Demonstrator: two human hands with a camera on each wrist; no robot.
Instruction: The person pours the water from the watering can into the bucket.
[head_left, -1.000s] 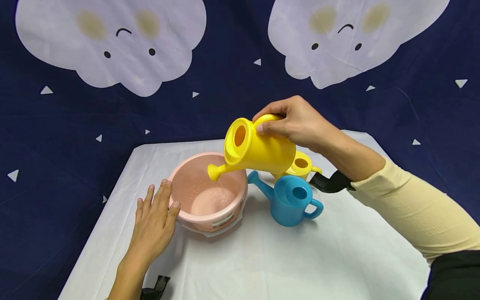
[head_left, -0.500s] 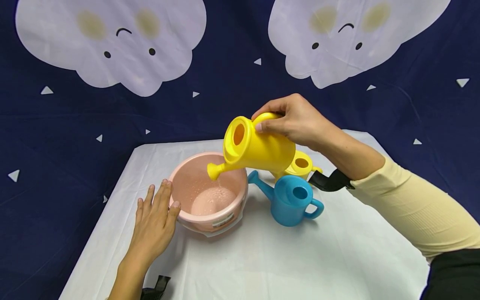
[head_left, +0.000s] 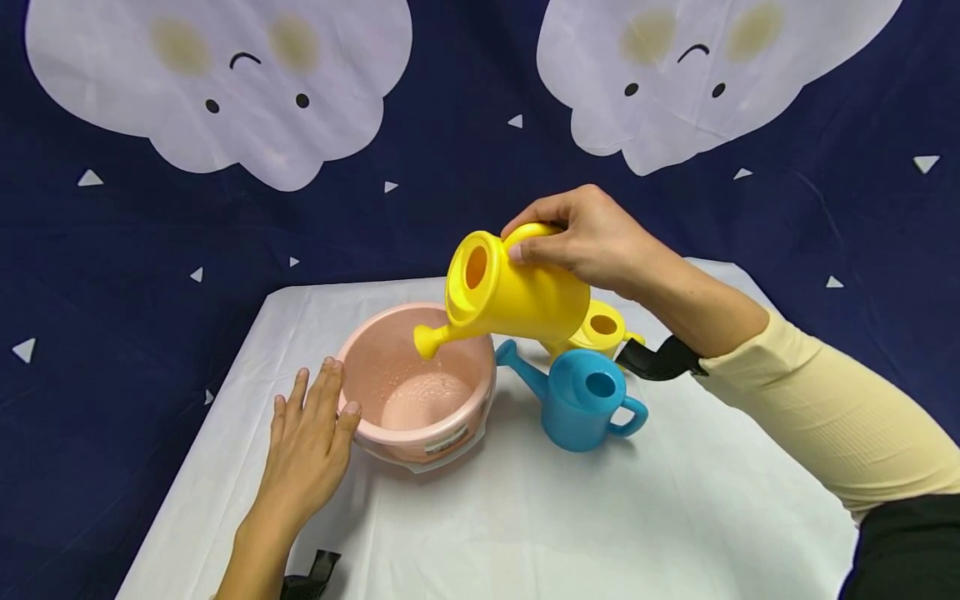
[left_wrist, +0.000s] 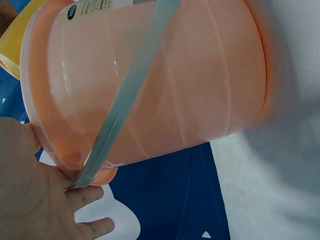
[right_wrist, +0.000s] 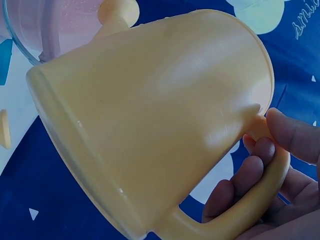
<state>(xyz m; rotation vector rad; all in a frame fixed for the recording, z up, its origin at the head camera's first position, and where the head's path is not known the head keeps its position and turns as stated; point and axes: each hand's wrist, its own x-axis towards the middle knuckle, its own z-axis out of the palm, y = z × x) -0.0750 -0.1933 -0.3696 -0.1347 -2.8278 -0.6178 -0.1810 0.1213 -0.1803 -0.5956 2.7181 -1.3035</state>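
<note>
My right hand [head_left: 592,242] grips a yellow watering can [head_left: 532,292] by its handle [right_wrist: 240,215], fingers curled round it. The can is tipped to the left, its spout [head_left: 431,340] over the mouth of a pink bucket [head_left: 487,408]. Drops and a little water show inside the bucket. Against the bucket's left rim rests my left hand [head_left: 311,446], its fingers straight. In the left wrist view, these fingers touch the rim near the end of the pale bucket handle [left_wrist: 125,95].
Right of the bucket stands a blue watering can [head_left: 581,404], its spout pointing left. Behind it is a second yellow watering can [head_left: 600,329], partly hidden by the held one. A white cloth [head_left: 570,525] covers the table; a dark blue backdrop [head_left: 465,100] with clouds hangs behind.
The held watering can has risen very slightly with my right hand, still tipped over the bucket. My left hand and the bucket stay in place.
</note>
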